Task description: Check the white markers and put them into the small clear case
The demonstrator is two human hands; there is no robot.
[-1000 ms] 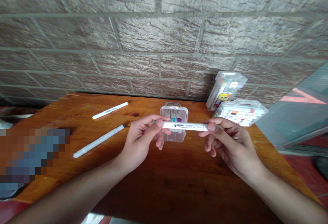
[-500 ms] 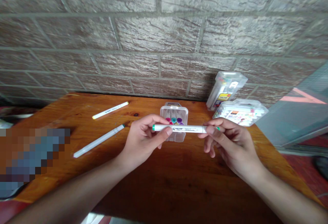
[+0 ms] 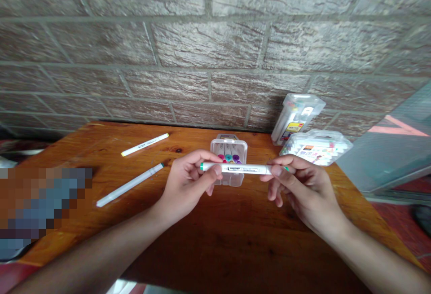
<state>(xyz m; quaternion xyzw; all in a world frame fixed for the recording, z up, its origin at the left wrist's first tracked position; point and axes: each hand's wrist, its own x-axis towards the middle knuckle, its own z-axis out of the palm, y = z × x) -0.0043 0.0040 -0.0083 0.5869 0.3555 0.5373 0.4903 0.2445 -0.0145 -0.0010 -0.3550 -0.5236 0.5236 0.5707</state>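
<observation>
Between my two hands a white marker [image 3: 247, 168] with green ends lies level, its printed label facing me. My left hand [image 3: 188, 184] pinches it near the left end, thumb in front. At the other end my right hand [image 3: 301, 190] grips it between thumb and fingers, partly covering the green tip. Behind the marker stands an open clear plastic case [image 3: 238, 180] holding several markers with pink, teal and purple ends; the held marker hides part of it.
On the wooden table [image 3: 232, 235] at left lie a yellow-ended marker [image 3: 144, 145] and a grey-white marker [image 3: 129, 186]. Back right, a tall clear marker case [image 3: 292, 119] stands beside a wider one [image 3: 316, 148]. A brick wall [image 3: 208, 47] rises behind.
The marker has rolled slightly in my fingers, so its label shows more fully. My left thumb has shifted a little to the left.
</observation>
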